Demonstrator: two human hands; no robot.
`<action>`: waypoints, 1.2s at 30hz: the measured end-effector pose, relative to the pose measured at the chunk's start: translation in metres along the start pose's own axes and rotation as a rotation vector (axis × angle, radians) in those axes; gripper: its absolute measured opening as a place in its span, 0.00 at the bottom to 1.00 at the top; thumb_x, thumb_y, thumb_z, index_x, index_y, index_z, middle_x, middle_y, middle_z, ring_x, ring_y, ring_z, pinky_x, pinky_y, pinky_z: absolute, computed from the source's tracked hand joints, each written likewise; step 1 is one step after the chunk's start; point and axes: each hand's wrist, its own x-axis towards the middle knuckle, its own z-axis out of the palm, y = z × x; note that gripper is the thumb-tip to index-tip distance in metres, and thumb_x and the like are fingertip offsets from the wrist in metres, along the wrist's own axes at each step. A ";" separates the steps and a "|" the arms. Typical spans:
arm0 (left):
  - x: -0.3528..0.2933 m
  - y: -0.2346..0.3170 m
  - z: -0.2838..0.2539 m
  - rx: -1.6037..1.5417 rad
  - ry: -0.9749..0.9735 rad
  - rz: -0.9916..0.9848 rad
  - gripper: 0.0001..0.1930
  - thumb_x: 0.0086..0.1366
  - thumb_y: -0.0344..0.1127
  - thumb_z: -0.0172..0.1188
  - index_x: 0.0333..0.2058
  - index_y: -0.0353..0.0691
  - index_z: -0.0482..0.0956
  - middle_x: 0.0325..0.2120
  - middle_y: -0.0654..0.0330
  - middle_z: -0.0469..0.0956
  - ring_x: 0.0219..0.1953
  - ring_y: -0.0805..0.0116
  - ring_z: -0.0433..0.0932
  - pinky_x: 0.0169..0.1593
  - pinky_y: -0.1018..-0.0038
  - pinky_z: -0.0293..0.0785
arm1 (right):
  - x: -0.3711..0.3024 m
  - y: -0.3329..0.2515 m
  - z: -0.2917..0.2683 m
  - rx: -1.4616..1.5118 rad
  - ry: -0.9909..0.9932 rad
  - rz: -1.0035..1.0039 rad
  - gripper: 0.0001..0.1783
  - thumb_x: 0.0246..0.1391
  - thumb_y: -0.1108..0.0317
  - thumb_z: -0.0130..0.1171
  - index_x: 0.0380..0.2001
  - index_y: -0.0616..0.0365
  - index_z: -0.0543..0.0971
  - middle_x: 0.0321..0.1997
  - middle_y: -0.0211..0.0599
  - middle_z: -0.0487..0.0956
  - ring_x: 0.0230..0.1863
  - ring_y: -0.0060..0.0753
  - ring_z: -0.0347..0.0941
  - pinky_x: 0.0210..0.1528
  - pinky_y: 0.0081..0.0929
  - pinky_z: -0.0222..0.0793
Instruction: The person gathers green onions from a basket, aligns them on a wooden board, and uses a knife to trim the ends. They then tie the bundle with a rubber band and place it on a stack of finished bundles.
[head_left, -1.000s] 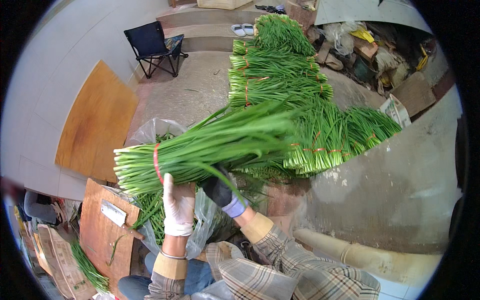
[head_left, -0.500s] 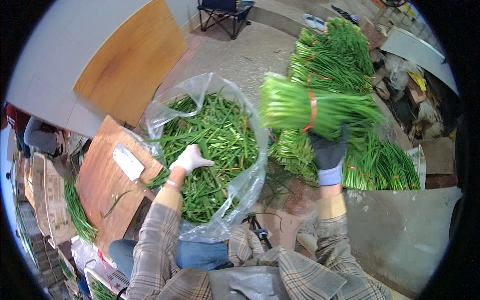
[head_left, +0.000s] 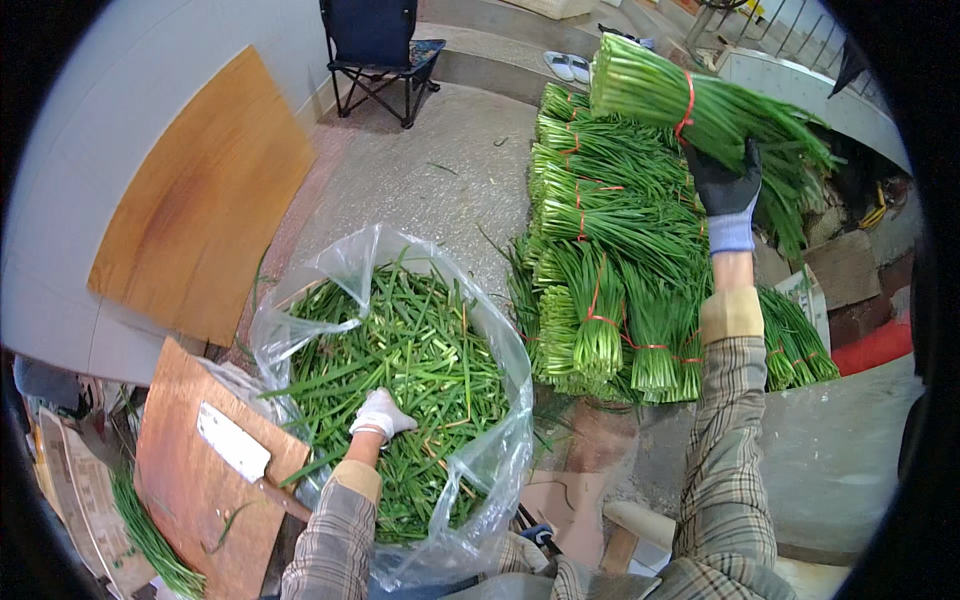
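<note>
One banded green bundle (head_left: 720, 112) at half past one; right hand (head_left: 727, 186) holds it, grip near the band (head_left: 687, 105); level support should protect leaves (head_left: 795, 142). Left hand (head_left: 381, 412), half past seven: cannot tell grip.

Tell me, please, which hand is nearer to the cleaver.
Left. The left hand is right of the cleaver, at the cut greens; the right hand is much farther off, toward the upper right, holding a tied bundle.
</note>
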 end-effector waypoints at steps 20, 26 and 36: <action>0.014 0.007 -0.006 0.100 -0.118 -0.043 0.49 0.34 0.53 0.72 0.52 0.27 0.64 0.52 0.40 0.66 0.52 0.51 0.72 0.54 0.69 0.69 | -0.100 0.201 -0.161 0.135 0.416 0.315 0.28 0.51 0.53 0.54 0.55 0.51 0.68 0.58 0.42 0.68 0.58 0.49 0.63 0.57 0.58 0.59; 0.020 0.006 -0.004 0.122 -0.151 -0.029 0.49 0.34 0.53 0.71 0.52 0.26 0.64 0.52 0.40 0.66 0.52 0.51 0.71 0.54 0.69 0.69 | 0.014 0.128 -0.157 0.128 0.299 0.202 0.29 0.52 0.51 0.55 0.55 0.48 0.67 0.59 0.40 0.66 0.58 0.48 0.62 0.58 0.56 0.60; 0.026 0.008 -0.007 0.103 -0.202 -0.067 0.50 0.33 0.55 0.72 0.51 0.26 0.65 0.52 0.40 0.67 0.53 0.52 0.71 0.55 0.69 0.68 | 0.032 0.127 -0.217 -0.362 0.450 0.647 0.30 0.58 0.56 0.50 0.61 0.49 0.57 0.63 0.58 0.52 0.60 0.56 0.58 0.53 0.52 0.68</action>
